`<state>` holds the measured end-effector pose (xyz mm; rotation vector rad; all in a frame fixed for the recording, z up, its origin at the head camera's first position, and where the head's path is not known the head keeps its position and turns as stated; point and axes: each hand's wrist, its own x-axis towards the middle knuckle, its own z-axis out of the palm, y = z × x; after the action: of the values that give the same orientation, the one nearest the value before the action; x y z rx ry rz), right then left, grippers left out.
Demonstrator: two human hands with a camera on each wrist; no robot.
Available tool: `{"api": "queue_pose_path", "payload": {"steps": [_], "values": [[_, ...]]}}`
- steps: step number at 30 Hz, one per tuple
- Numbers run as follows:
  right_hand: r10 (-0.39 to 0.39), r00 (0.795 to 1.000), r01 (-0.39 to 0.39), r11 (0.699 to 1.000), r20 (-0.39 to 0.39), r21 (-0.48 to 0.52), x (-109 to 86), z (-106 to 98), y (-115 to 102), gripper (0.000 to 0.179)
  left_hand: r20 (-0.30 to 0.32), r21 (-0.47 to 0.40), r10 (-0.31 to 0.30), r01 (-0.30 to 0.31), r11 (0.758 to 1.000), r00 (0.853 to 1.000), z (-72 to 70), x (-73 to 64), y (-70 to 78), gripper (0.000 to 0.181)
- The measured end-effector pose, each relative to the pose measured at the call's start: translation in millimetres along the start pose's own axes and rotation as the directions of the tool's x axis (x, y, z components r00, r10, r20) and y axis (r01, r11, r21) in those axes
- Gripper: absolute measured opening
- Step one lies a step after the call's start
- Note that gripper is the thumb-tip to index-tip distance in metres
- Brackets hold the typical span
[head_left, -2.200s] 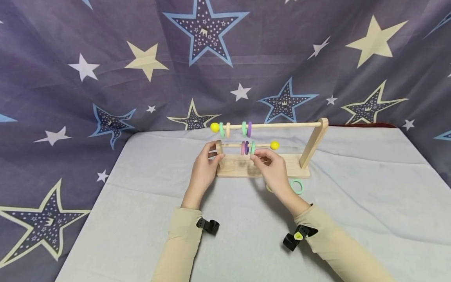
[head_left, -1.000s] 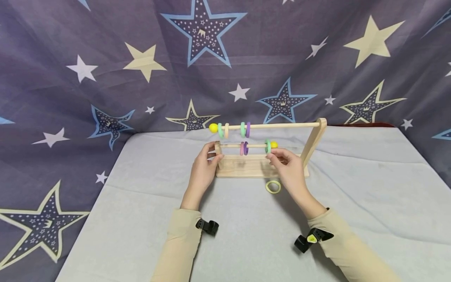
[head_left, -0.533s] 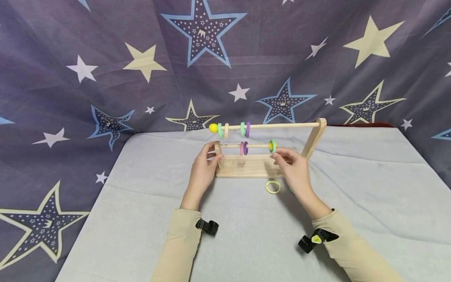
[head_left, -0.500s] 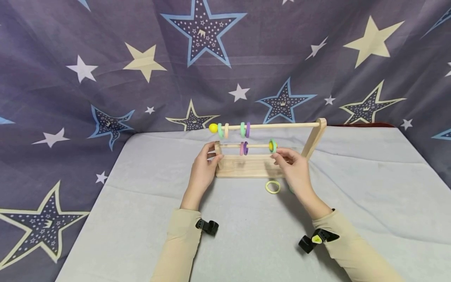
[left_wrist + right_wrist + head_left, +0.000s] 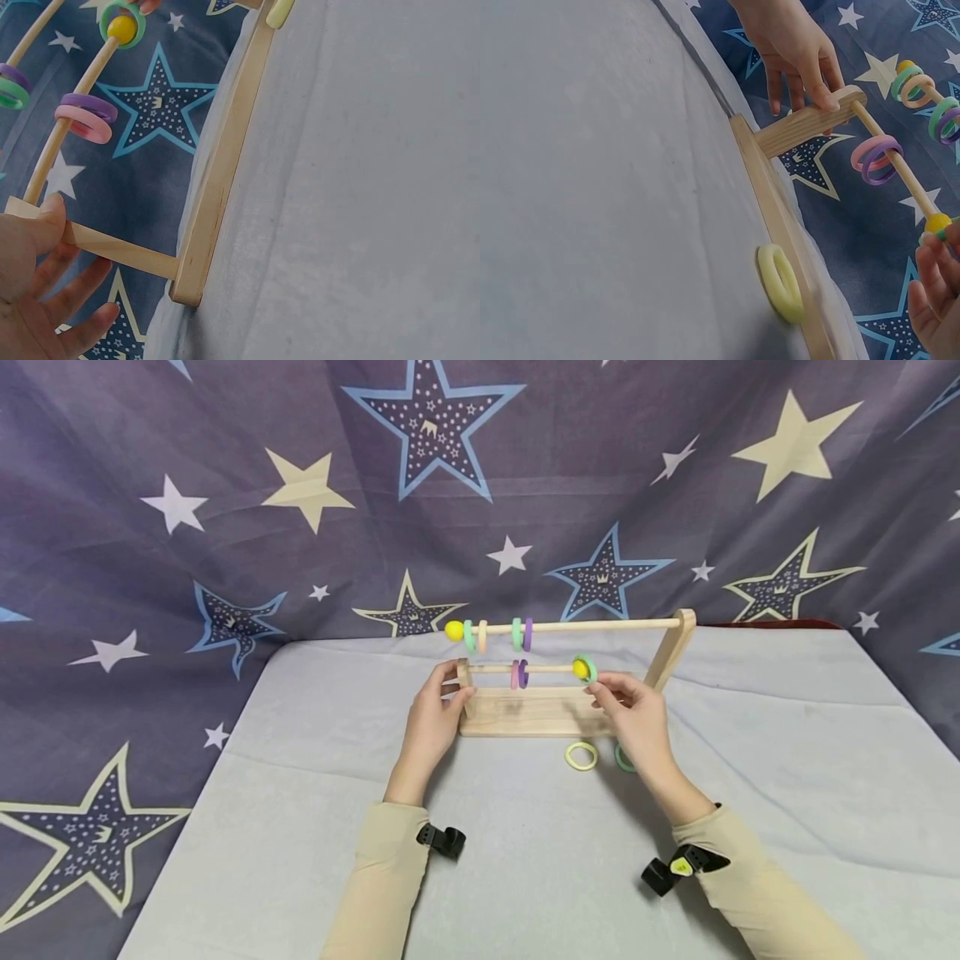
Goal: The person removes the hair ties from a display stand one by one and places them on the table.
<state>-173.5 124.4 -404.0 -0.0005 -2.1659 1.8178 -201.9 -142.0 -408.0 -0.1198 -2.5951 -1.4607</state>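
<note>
My left hand (image 5: 432,718) grips the short post (image 5: 124,251) of a wooden stand (image 5: 525,714), thumb on the near side. With thumb and fingertips my right hand (image 5: 639,720) pinches a mint-green ring (image 5: 592,673) at the free end of the lower rod (image 5: 551,669). That ring sits around or just off the yellow ball (image 5: 581,668) on the rod's tip. Further in on the same rod hang a pink ring (image 5: 88,127) and a purple ring (image 5: 877,174), side by side.
The upper rod (image 5: 607,626) carries two green rings, a peach ring (image 5: 482,637) and a purple one, with a yellow ball (image 5: 453,631) at its left end. A pale yellow ring (image 5: 781,283) and another green ring (image 5: 622,762), partly hidden, lie before the base.
My right hand has slid the green ring rightward along the lower rod, away from the pink and purple rings, to the yellow ball. My left hand has stayed on the post.
</note>
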Motion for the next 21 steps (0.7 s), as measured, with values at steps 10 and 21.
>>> {"api": "queue_pose_path", "payload": {"steps": [10,21], "values": [[-0.021,1.000,0.021,1.000,0.015,-0.016,3.1,-1.8,4.4,0.020,0.002,0.004,0.008,-0.008,1.000,1.000,-0.8,-0.4,-0.1,0.048],[-0.001,0.999,0.003,0.999,0.047,-0.049,-10.5,-7.6,-22.2,0.018,0.003,0.005,-0.002,0.002,1.000,1.000,-0.2,0.6,-0.8,0.048]]}}
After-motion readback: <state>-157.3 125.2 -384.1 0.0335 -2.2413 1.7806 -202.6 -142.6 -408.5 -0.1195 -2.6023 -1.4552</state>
